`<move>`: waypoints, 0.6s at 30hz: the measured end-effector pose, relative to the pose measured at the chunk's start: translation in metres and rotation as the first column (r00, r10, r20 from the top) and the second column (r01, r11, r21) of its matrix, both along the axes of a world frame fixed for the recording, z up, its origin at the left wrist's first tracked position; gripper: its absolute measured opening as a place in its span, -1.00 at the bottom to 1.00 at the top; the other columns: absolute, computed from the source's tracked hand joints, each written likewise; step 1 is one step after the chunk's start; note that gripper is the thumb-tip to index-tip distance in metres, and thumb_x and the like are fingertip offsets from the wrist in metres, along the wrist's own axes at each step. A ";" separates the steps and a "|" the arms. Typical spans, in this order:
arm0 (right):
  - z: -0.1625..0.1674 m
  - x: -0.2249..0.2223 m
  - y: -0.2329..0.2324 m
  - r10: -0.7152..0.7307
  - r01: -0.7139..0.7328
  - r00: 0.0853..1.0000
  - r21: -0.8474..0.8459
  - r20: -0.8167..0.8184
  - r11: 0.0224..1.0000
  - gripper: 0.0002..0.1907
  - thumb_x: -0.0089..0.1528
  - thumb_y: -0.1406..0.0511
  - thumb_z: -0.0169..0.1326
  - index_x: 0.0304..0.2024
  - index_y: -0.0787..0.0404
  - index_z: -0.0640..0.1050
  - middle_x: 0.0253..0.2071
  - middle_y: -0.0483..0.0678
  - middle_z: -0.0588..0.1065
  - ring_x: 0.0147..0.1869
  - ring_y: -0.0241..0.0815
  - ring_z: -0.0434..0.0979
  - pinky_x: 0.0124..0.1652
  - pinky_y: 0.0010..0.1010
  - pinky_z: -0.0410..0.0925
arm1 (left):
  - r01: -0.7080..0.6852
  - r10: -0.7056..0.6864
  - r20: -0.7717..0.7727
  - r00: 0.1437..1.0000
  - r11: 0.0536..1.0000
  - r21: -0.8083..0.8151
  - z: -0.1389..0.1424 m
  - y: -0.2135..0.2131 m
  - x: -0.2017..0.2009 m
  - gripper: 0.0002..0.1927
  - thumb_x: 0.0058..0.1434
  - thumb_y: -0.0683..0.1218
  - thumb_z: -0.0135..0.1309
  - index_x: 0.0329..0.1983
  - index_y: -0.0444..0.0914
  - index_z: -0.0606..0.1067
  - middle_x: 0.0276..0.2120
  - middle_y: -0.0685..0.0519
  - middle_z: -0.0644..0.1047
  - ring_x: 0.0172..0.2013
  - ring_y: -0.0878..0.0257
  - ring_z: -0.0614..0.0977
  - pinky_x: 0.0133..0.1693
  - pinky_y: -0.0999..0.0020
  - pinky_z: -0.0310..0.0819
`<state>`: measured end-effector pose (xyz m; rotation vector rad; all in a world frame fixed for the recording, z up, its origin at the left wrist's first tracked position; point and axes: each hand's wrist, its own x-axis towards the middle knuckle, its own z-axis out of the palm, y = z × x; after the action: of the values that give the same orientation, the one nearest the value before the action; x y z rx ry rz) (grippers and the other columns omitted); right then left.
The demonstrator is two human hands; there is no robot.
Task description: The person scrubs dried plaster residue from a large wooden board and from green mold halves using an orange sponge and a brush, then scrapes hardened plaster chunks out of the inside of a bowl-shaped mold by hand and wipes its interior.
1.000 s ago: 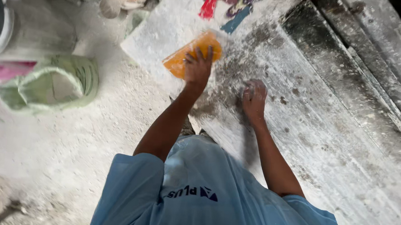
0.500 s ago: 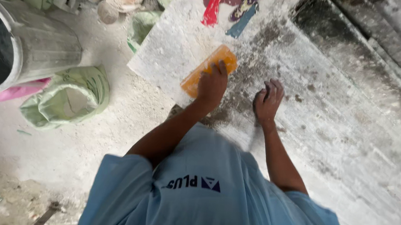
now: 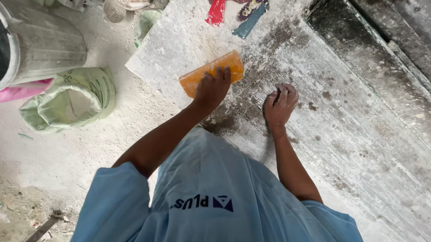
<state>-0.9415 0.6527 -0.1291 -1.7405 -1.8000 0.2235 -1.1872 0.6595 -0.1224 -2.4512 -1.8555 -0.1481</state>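
Head view: left hand (image 3: pixel 211 90) presses its fingers down on the flat orange rectangular sponge block (image 3: pixel 211 72), gripping its near edge, on the dusty white stone slab (image 3: pixel 180 39). Right hand (image 3: pixel 280 104) at 3 o'clock of it, loosely curled, holding nothing, fingertips on the slab. Versus half a second ago, both hands sit about the same; block barely shifted. Green woven sack (image 3: pixel 69 99) at 9 o'clock.

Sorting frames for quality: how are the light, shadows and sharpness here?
Head view: soft, even daylight, no glare; left hand on the orange block and right hand look sharp; faint shadow under the arms; edges slightly bent by the wide lens.
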 end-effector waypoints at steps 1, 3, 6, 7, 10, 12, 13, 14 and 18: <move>-0.001 0.001 0.000 0.002 -0.002 1.000 0.000 0.007 1.000 -0.73 0.27 0.39 0.05 0.04 0.23 0.52 0.15 0.13 0.39 0.29 0.21 0.30 0.27 0.08 0.17 | 0.021 -0.019 -0.022 1.000 0.996 0.089 0.001 -0.002 -0.002 -0.48 0.17 -0.11 0.05 0.23 -0.31 0.42 0.02 -0.22 0.56 -0.31 -0.20 0.68 -0.39 0.14 0.63; 0.000 0.001 -0.001 0.003 -0.003 1.000 -0.022 0.003 1.000 -0.72 0.26 0.39 0.05 0.05 0.23 0.52 0.16 0.13 0.38 0.30 0.21 0.29 0.27 0.08 0.16 | 0.076 -0.075 -0.012 0.997 0.995 0.067 0.003 -0.004 -0.005 -0.52 0.20 -0.12 0.06 0.21 -0.30 0.43 -0.04 -0.20 0.56 -0.36 -0.09 0.66 -0.44 0.14 0.60; -0.004 0.003 -0.002 0.000 0.000 1.000 -0.006 -0.027 1.000 -0.71 0.25 0.40 0.05 0.04 0.22 0.52 0.17 0.10 0.38 0.30 0.20 0.29 0.28 0.07 0.17 | 0.191 -0.188 -0.037 0.981 0.975 0.112 0.003 0.004 -0.003 -0.51 0.14 -0.06 0.05 0.15 -0.26 0.44 -0.11 -0.16 0.57 -0.43 -0.06 0.64 -0.52 0.12 0.57; -0.004 0.003 -0.004 -0.006 0.006 1.000 -0.009 -0.029 1.000 -0.71 0.25 0.40 0.05 0.03 0.22 0.52 0.16 0.09 0.38 0.30 0.19 0.29 0.29 0.07 0.17 | 0.237 -0.232 -0.055 0.971 0.964 0.120 0.003 0.007 -0.003 -0.50 0.10 -0.02 0.04 0.13 -0.24 0.44 -0.13 -0.15 0.57 -0.45 -0.07 0.63 -0.54 0.11 0.56; -0.005 0.003 -0.004 -0.010 0.010 1.000 -0.040 -0.012 0.999 -0.72 0.24 0.39 0.06 0.02 0.22 0.52 0.16 0.09 0.39 0.31 0.19 0.29 0.29 0.06 0.16 | 0.248 -0.248 -0.005 0.969 0.968 0.048 0.005 0.016 -0.009 -0.58 0.31 -0.10 0.06 0.22 -0.30 0.44 -0.12 -0.13 0.53 -0.38 -0.03 0.60 -0.46 0.11 0.54; -0.006 0.003 -0.004 -0.021 0.020 1.000 -0.038 -0.013 0.999 -0.72 0.24 0.39 0.06 0.03 0.22 0.52 0.16 0.09 0.39 0.32 0.18 0.29 0.30 0.05 0.16 | 0.268 -0.268 0.007 0.963 0.963 0.034 0.007 0.015 -0.020 -0.59 0.29 -0.10 0.06 0.19 -0.27 0.45 -0.13 -0.11 0.54 -0.41 -0.01 0.60 -0.53 0.11 0.50; -0.005 0.003 -0.003 -0.018 0.017 1.000 -0.031 -0.016 0.999 -0.71 0.24 0.39 0.06 0.03 0.22 0.52 0.16 0.08 0.39 0.33 0.17 0.30 0.31 0.05 0.16 | 0.273 -0.274 0.019 0.962 0.961 0.027 0.009 0.012 -0.027 -0.60 0.27 -0.10 0.06 0.18 -0.26 0.46 -0.14 -0.10 0.54 -0.43 0.01 0.59 -0.57 0.12 0.48; -0.006 0.003 -0.003 -0.016 0.015 1.000 -0.014 -0.021 1.000 -0.71 0.25 0.39 0.05 0.03 0.22 0.52 0.16 0.08 0.39 0.34 0.17 0.30 0.31 0.04 0.17 | 0.322 -0.325 0.008 0.946 0.940 0.113 0.011 0.010 -0.034 -0.59 0.24 -0.08 0.05 0.15 -0.25 0.46 -0.12 -0.10 0.54 -0.40 -0.02 0.60 -0.56 0.12 0.49; -0.006 0.002 0.001 -0.027 0.025 0.999 -0.048 -0.034 0.999 -0.73 0.25 0.39 0.05 0.02 0.22 0.53 0.17 0.09 0.38 0.32 0.16 0.29 0.29 0.04 0.16 | 0.440 -0.433 -0.076 0.898 0.878 0.191 0.017 0.010 -0.058 -0.60 0.19 -0.06 0.06 0.11 -0.21 0.48 -0.11 -0.09 0.57 -0.41 0.02 0.60 -0.58 0.18 0.45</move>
<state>-0.9392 0.6538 -0.1349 -1.7811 -1.7591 0.2864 -1.2456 0.6697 -0.1053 -2.6571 -1.1726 -0.3022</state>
